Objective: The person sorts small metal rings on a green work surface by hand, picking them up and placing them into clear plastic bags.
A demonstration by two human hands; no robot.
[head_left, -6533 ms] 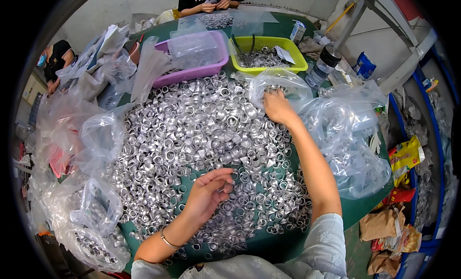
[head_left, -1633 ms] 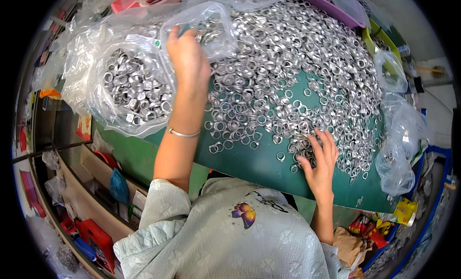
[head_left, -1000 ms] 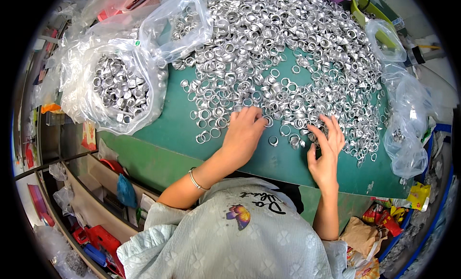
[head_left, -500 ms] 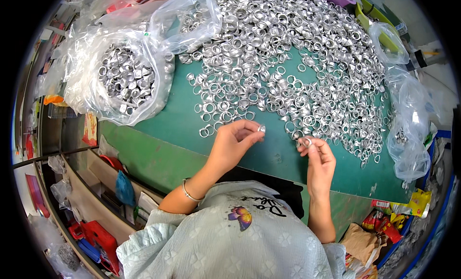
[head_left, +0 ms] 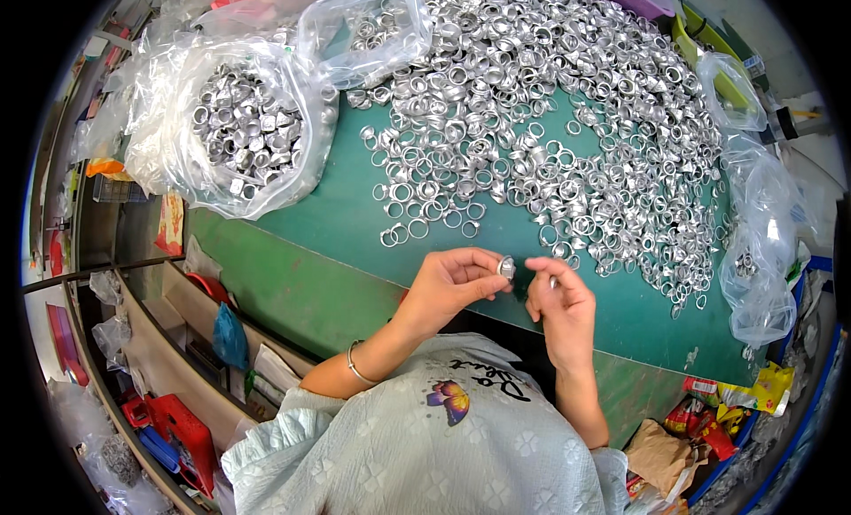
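Between thumb and fingers my left hand [head_left: 456,284] pinches a silver ring [head_left: 506,267], held just above the table's near edge. My right hand [head_left: 565,309] is close beside it, fingers curled, with a small silver ring [head_left: 554,283] showing between them. Past both hands, a wide heap of silver rings [head_left: 496,98] spreads over the green table [head_left: 355,240]. A few loose rings [head_left: 394,234] lie at the heap's near left edge. To the left, an open clear plastic bag [head_left: 310,174] holds many chunkier rings [head_left: 248,129].
Another clear bag [head_left: 355,67] with rings lies at the far left. Crumpled clear bags [head_left: 762,249] line the table's right edge, near a green bin [head_left: 709,45]. Shelves with a red tool case [head_left: 182,435] stand at lower left. Snack packets [head_left: 771,388] sit at lower right.
Both hands have drawn nearer to me and closer together, each with a ring. My right hand has moved left, toward the ring in my left hand. The whole view has shifted slightly.
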